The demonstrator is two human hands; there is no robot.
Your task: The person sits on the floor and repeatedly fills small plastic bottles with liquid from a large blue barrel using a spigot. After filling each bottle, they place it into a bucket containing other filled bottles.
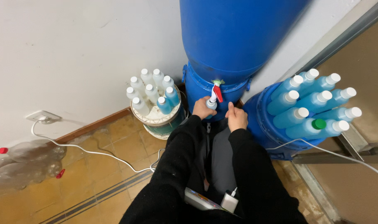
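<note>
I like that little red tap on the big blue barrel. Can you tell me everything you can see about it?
The tap sticks out low on the front of the big blue barrel. It looks like plastic, with a whitish body and a red lever that points downward. A small greenish-white piece sits where it joins the barrel. Right under its spout the left hand holds a small bottle up to it. The right hand is close by, thumb up, not touching it. Whether liquid is running cannot be seen.

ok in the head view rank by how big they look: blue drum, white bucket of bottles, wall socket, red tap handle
1. Blue drum, by far the largest.
2. White bucket of bottles.
3. Wall socket.
4. Red tap handle, smallest.
The socket and handle look close in size, and the handle is nearer the camera, so their order is unsure.
</note>
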